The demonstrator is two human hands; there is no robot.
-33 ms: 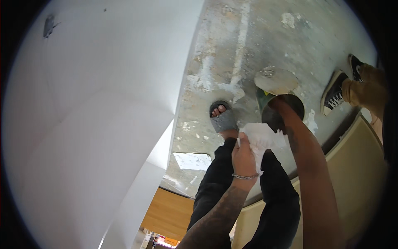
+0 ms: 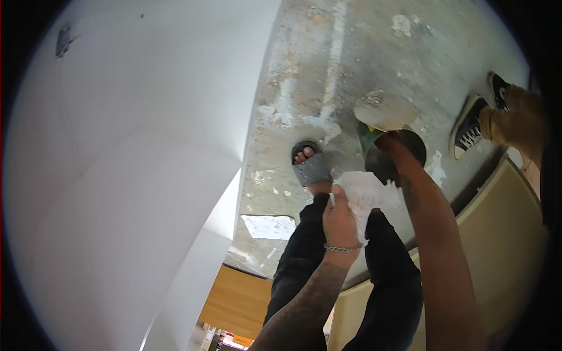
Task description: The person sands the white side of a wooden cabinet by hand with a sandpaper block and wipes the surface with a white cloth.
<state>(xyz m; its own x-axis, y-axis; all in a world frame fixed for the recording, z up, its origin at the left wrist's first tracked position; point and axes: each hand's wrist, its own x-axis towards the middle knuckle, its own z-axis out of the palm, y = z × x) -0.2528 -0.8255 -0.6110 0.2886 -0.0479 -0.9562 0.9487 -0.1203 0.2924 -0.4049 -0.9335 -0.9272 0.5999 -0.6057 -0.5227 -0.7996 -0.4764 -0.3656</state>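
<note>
A thin, crumpled white sheet (image 2: 362, 192) with a ragged edge is pinched under the thumb of my left hand (image 2: 339, 219); whether it is paper or cloth I cannot tell. My right arm stretches forward to a round can (image 2: 413, 146) on the floor, its dark mouth facing me. Around the can's opening my right hand (image 2: 391, 143) is only partly visible, and its fingers are hidden. The can's round, pale lid (image 2: 385, 110) shows just beyond the opening.
A white wall (image 2: 146, 117) rises on the left. Someone in dark sneakers (image 2: 468, 128) stands at the right, beside a beige panel (image 2: 497, 222). On the stained concrete floor lies a white sheet (image 2: 268, 227), left of my sandalled foot (image 2: 310, 167). A wooden panel (image 2: 240, 295) is at the lower left.
The whole scene has shifted slightly left and up in the view. My left hand keeps hold of the white sheet, and my right hand stays at the can.
</note>
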